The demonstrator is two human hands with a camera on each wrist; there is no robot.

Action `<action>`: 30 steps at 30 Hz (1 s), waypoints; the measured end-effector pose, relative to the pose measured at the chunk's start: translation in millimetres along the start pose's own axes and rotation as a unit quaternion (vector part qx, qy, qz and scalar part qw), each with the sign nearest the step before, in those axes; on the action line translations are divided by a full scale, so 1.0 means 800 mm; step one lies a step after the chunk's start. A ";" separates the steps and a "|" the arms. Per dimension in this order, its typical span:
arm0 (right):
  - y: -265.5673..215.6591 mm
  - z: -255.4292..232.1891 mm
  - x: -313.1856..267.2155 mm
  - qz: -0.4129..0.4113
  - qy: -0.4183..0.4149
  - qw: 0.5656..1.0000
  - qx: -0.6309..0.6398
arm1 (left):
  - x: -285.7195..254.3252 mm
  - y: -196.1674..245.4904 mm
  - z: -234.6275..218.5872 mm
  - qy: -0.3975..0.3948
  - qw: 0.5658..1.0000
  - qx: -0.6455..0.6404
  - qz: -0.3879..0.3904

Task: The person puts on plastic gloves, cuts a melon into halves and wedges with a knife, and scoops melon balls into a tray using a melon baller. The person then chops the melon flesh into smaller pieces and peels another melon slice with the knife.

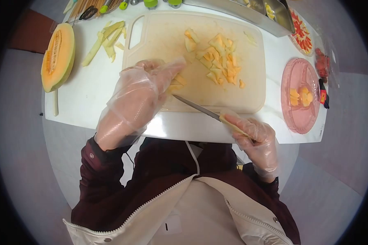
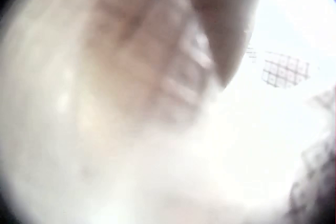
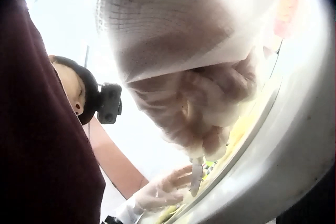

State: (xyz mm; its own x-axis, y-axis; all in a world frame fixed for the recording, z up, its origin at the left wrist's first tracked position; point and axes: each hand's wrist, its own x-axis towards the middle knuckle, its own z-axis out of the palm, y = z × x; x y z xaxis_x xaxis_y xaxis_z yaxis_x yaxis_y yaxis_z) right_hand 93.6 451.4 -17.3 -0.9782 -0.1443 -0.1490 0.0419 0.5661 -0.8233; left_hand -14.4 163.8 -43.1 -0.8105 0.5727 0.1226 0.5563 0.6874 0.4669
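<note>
In the head view, the gloved right hand (image 1: 255, 136) grips the pale handle of a knife (image 1: 198, 108), its blade pointing left over the front of the cutting board (image 1: 159, 36). Near the blade's tip lie orange melon pieces (image 1: 176, 83), partly hidden under the gloved left hand (image 1: 141, 92), whose fingers extend over the board. The right wrist view shows the right hand (image 3: 202, 100) curled round the knife (image 3: 197, 175), with the left hand (image 3: 163, 188) beyond, fingers fairly straight. The left wrist view is mostly blurred glove. A pile of melon bits (image 1: 221, 59) lies on the board.
Half a melon (image 1: 59, 57) and peel strips (image 1: 106, 41) are at the left. A pink divided tray (image 1: 300, 67) with melon pieces stands at the right, near a plate of red and pale pieces (image 1: 301, 34). Metal containers (image 1: 249, 16) and green-topped items (image 1: 150, 3) line the back.
</note>
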 end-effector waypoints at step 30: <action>-0.014 0.023 0.012 -0.036 0.028 0.989 -0.138 | -0.027 0.012 0.048 0.181 0.979 0.062 -0.068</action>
State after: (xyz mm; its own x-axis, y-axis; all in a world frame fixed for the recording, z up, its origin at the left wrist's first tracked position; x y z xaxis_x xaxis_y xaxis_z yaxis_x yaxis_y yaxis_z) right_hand 87.1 429.1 -19.7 -0.9869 -0.1504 -0.0585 -0.0771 0.7578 -0.6479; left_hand 15.0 175.3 -75.2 -0.8781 0.2918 0.3793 0.4386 0.8077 0.3941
